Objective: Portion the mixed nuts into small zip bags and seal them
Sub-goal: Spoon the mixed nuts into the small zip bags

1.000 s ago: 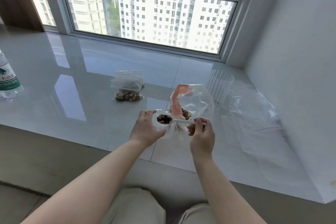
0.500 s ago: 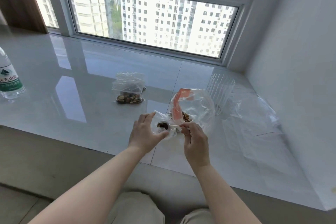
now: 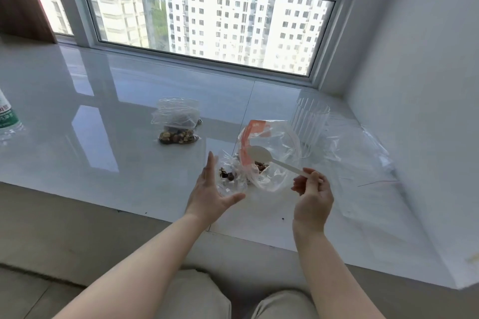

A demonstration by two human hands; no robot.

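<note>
A small clear zip bag (image 3: 231, 178) with a few dark nuts sits against my left hand (image 3: 211, 190), whose fingers are spread and cupped around its left side. My right hand (image 3: 312, 195) pinches the handle of a white plastic spoon (image 3: 261, 155). The spoon's empty bowl is over the mouth of a larger clear bag with an orange strip (image 3: 269, 155), which holds some mixed nuts at its bottom. A filled small bag of nuts (image 3: 177, 124) lies farther back on the white sill.
A ribbed clear plastic cup (image 3: 309, 124) stands behind the large bag. Crumpled clear plastic sheets (image 3: 363, 147) lie at the right, by the wall. A water bottle (image 3: 7, 119) stands at the far left edge. The sill's front edge runs just before my knees.
The spoon has left the small bag, emptied, and moved right over the large bag's mouth. My left hand's fingers have loosened and spread around the small bag.
</note>
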